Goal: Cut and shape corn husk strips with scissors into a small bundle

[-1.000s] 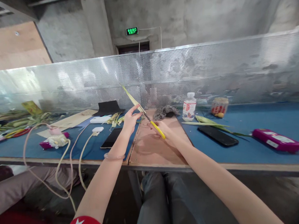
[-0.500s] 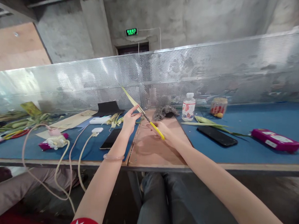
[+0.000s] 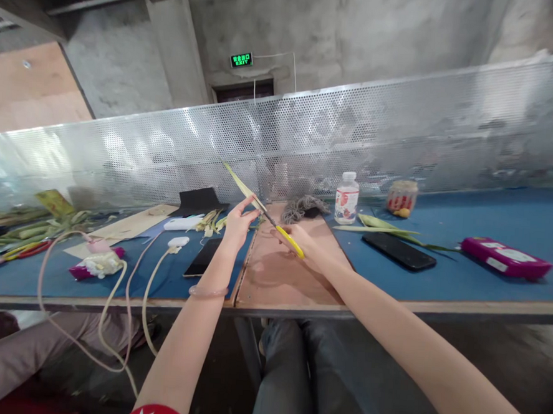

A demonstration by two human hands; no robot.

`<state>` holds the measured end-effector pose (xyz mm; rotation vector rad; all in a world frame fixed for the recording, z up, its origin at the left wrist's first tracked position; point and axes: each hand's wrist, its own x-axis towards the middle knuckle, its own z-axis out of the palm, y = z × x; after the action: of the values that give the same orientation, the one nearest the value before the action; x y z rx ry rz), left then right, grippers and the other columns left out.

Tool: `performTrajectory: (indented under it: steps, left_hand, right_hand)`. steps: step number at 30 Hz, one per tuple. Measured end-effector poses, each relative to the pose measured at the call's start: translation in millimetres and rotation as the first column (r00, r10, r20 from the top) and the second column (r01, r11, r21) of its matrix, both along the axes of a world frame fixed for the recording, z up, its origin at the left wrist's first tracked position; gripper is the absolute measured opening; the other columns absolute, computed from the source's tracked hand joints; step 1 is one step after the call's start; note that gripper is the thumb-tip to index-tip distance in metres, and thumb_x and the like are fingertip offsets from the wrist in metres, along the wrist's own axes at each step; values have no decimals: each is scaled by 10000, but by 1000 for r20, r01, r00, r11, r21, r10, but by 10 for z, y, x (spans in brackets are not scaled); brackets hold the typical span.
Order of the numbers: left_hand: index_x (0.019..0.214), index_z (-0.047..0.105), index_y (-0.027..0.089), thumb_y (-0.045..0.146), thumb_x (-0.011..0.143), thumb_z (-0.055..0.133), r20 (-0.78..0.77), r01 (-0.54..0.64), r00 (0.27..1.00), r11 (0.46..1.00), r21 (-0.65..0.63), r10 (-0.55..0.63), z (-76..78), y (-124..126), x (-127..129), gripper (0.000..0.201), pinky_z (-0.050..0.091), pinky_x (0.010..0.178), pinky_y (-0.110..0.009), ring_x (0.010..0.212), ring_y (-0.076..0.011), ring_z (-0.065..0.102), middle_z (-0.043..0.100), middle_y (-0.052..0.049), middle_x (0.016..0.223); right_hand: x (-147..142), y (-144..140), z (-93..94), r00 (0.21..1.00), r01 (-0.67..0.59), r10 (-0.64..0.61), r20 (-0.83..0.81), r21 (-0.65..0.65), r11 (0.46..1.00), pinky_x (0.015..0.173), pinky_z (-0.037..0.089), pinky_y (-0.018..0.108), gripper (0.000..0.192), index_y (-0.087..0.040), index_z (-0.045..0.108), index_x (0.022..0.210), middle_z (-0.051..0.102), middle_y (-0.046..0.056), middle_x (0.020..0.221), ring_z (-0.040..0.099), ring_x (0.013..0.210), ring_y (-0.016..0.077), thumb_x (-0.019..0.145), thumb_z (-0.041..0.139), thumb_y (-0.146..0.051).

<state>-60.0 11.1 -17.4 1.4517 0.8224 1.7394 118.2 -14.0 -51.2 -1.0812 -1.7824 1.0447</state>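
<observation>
My left hand (image 3: pixel 239 220) pinches a long, narrow green leaf (image 3: pixel 239 183) that points up and away to the left. In my right hand (image 3: pixel 297 241) is a pair of scissors with yellow handles (image 3: pixel 290 241); the dark blades reach up to the leaf close to my left fingertips. Whether the blades touch the leaf I cannot tell. Both hands are above a bare wooden board (image 3: pixel 281 276) in the middle of the table. Behind my right hand lies a bundle of grey yarn (image 3: pixel 299 208).
To the right are a white bottle (image 3: pixel 347 202), a jar (image 3: pixel 402 199), loose leaves (image 3: pixel 388 226), a black phone (image 3: pixel 399 251) and a purple packet (image 3: pixel 505 258). On the left lie a dark phone (image 3: pixel 204 257), cables (image 3: pixel 147 293), red-and-yellow pliers-like handles (image 3: pixel 25 251) and plant stems. A perforated metal screen (image 3: pixel 167 150) runs behind.
The whole view has shifted very slightly. My hands hold the leaf and scissors in nearly the same pose.
</observation>
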Motion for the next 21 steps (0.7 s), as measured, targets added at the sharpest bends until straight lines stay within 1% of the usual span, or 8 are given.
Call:
performTrajectory:
  steps: [5,7,9,11,14,17,19,21]
  left_hand:
    - [1175,628,167,169,575,728,-4,-14,1000,1000,9,14,-12,27,-5,608,429,572,-220,613,-91,587,694,-38,885]
    - [1169,632,190,161,576,726,-8,-21,1000,1000,19,21,-15,30,-9,601,426,559,-212,628,-85,588,682,-52,1011]
    - [1178,624,228,146,573,723,-10,-23,1000,999,43,23,-12,22,-10,619,427,546,-205,652,-82,591,627,-59,1182]
    - [1191,612,258,131,569,720,-11,-21,1000,998,60,21,-4,5,-8,644,429,531,-197,663,-79,590,556,-56,1301]
    - [1202,602,263,123,568,717,-22,-19,1000,998,57,20,11,-20,-5,658,430,507,-190,636,-70,578,518,-64,1349]
    - [1211,596,272,119,571,722,-39,-16,999,999,46,18,16,-20,-12,670,426,500,-185,606,-52,560,501,-58,1368]
    - [1214,594,280,111,575,727,-44,-12,999,999,39,14,12,-6,-20,675,423,503,-184,594,-44,550,494,-51,1374]
    - [1217,594,275,105,581,730,-46,-11,999,999,32,13,8,6,-25,673,419,501,-186,591,-46,548,496,-54,1371]
  right_hand:
    - [-36,21,-13,1000,-7,7,15,-35,999,472,451,194,269,-121,591,942,580,-19,730,518,525,61,911,507,-375]
    - [-54,24,-15,1000,-3,3,10,-50,999,481,457,198,271,-122,591,946,584,-16,741,526,537,64,911,506,-376]
    - [-52,-7,-5,1000,4,-4,-2,-61,998,518,480,216,265,-123,590,974,600,-1,793,554,586,78,908,513,-368]
    - [-34,-72,18,1000,10,-12,-19,-73,997,559,499,237,264,-128,589,998,611,12,844,576,638,94,908,512,-364]
    - [0,-196,74,999,18,-22,-47,-88,996,566,498,240,264,-135,586,1004,612,14,850,571,634,92,913,502,-368]
    - [18,-295,136,998,25,-31,-62,-88,996,499,450,212,256,-131,592,967,595,-5,747,517,533,72,901,513,-365]
    - [24,-338,167,997,28,-32,-64,-76,997,464,413,200,238,-134,611,914,585,-10,667,494,492,77,859,562,-359]
    - [31,-372,180,998,26,-29,-64,-54,998,456,396,196,221,-140,627,873,590,-4,627,514,508,97,804,621,-350]
